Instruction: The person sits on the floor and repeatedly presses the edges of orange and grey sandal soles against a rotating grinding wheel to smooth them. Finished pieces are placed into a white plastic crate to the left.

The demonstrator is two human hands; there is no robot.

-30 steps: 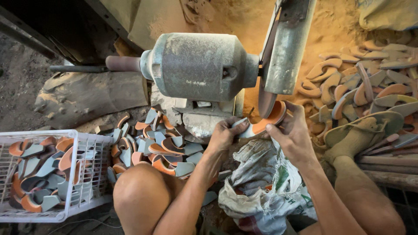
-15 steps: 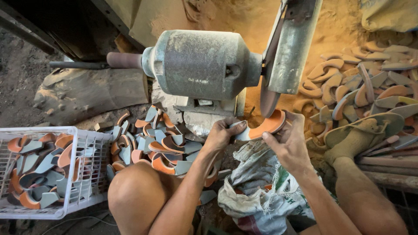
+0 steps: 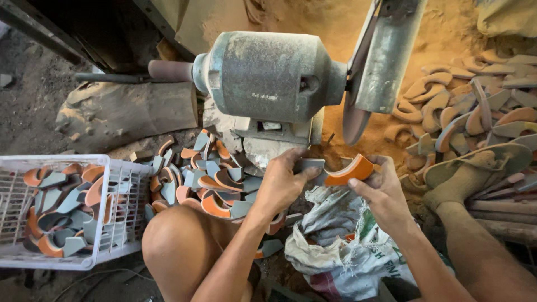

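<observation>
Both my hands hold one curved grey and orange rubber piece [image 3: 342, 170] just below the grinder's wheel [image 3: 354, 120]. My left hand [image 3: 281, 183] grips its grey end and my right hand [image 3: 381, 189] holds its orange end. The piece is a little clear of the wheel. The grey bench grinder motor [image 3: 263, 75] sits directly above my hands, with a metal guard [image 3: 386, 56] over the wheel.
A pile of similar grey and orange pieces [image 3: 207, 179] lies left of my hands by my knee [image 3: 179, 246]. A white plastic crate [image 3: 120, 204] at the left holds more. Dusty pieces [image 3: 475, 112] heap at the right. A crumpled sack [image 3: 341, 251] lies under my hands.
The piece was pressed up against the wheel a second ago; my hands have since lowered it away from the wheel and turned it flatter.
</observation>
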